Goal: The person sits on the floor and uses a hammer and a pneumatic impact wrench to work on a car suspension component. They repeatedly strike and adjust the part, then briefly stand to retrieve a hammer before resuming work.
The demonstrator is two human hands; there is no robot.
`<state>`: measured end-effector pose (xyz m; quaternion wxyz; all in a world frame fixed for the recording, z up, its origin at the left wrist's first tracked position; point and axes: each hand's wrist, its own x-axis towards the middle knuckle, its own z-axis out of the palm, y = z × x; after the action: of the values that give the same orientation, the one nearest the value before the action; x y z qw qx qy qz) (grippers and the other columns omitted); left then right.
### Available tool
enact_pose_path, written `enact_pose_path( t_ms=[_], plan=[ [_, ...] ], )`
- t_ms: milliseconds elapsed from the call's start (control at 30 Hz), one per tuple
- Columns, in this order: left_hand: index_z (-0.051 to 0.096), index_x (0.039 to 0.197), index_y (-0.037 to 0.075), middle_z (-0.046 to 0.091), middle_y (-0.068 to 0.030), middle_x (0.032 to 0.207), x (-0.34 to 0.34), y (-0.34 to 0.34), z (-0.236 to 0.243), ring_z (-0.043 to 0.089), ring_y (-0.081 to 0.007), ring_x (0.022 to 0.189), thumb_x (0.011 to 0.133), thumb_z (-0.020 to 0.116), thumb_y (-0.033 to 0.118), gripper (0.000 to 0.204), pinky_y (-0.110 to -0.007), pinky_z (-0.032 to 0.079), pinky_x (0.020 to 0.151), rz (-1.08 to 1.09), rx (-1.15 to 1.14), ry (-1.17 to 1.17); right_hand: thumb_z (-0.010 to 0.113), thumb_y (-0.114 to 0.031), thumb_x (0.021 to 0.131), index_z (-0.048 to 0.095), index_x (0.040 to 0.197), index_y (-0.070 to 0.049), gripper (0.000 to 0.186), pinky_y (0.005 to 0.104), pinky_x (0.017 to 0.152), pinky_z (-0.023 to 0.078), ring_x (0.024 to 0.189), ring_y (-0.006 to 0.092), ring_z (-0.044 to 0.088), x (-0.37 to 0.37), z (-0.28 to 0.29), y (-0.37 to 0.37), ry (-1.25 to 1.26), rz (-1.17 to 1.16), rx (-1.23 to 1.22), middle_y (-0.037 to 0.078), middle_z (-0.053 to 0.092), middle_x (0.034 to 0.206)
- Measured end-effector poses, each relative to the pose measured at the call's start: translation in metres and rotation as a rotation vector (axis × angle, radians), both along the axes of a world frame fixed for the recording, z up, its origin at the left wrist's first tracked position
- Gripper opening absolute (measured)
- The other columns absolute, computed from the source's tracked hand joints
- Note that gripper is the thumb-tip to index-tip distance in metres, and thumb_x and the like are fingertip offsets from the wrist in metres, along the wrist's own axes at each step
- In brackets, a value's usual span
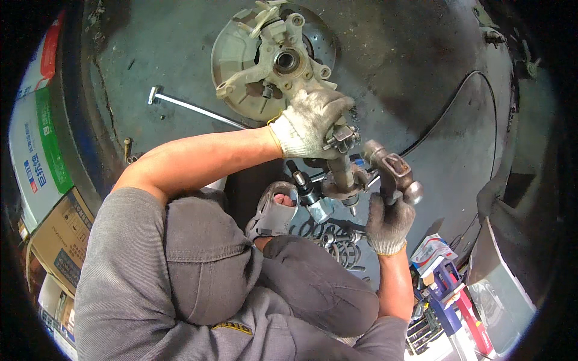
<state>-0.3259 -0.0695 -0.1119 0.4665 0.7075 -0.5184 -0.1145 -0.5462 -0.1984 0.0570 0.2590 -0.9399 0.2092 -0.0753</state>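
Observation:
My left hand [313, 120], in a dirty white knit glove, is closed round the lower part of a steering knuckle [289, 81]. A brake dust shield [232, 60] sits behind the knuckle, which has a round bore facing up. Just below the glove are a clamp-like metal fitting [343, 138] and a thick rusty arm [343, 174]. My right hand [390, 222], also gloved, grips a hammer [395, 171] by its handle. The hammer's head is raised to the right of the fitting, apart from it. My left palm and fingertips are partly hidden.
A long chrome bar [195, 109] lies on the floor at left. Near my sandalled foot [274, 210] are a black power tool [308, 195] and coil springs [349, 256]. A black cable [448, 108] curves at right, above a tool case [445, 301]. Cardboard boxes [63, 237] line the left.

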Motion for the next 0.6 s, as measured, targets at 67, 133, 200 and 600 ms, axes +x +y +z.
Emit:
enact_pose_path(
  t_ms=[67, 133, 200, 600],
  plan=[
    [0.061, 0.149, 0.004, 0.065, -0.0213, 0.14, 0.002, 0.0, 0.0, 0.065, -0.0424, 0.127, 0.068, 0.098, 0.044, 0.098, -0.054, 0.051, 0.109, 0.006, 0.002, 0.01, 0.071, -0.009, 0.101, 0.072, 0.12, 0.002, 0.022, 0.0385, 0.072, 0.058, 0.074, 0.0257, 0.072, -0.013, -0.002, 0.002, 0.033, -0.07, 0.099, 0.013, 0.076, 0.087],
    [0.061, 0.149, 0.003, 0.066, -0.0215, 0.139, 0.005, 0.0, 0.001, 0.065, -0.042, 0.127, 0.069, 0.098, 0.044, 0.097, -0.055, 0.052, 0.109, 0.006, 0.003, 0.004, 0.072, -0.009, 0.101, 0.071, 0.11, 0.002, 0.014, 0.0378, 0.068, 0.055, 0.069, 0.0199, 0.065, -0.024, -0.008, 0.002, 0.096, -0.169, 0.151, 0.009, 0.071, 0.081],
    [0.06, 0.15, 0.001, 0.067, -0.0226, 0.137, 0.008, 0.002, 0.001, 0.065, -0.043, 0.127, 0.069, 0.099, 0.043, 0.099, -0.055, 0.053, 0.108, -0.004, -0.037, 0.033, 0.073, -0.01, 0.102, 0.07, 0.109, 0.003, 0.015, 0.0369, 0.067, 0.055, 0.07, 0.0183, 0.065, -0.035, -0.013, 0.0, 0.112, -0.162, 0.104, 0.009, 0.071, 0.08],
    [0.061, 0.149, 0.003, 0.066, -0.0218, 0.139, 0.019, 0.006, 0.001, 0.067, -0.0436, 0.126, 0.06, 0.1, 0.039, 0.104, -0.053, 0.055, 0.105, -0.094, -0.043, 0.05, 0.066, -0.033, 0.108, 0.066, 0.108, 0.002, 0.035, 0.041, 0.062, 0.054, 0.064, 0.0218, 0.067, -0.035, -0.016, -0.011, 0.322, -0.533, 0.435, 0.01, 0.069, 0.075]
  ],
)
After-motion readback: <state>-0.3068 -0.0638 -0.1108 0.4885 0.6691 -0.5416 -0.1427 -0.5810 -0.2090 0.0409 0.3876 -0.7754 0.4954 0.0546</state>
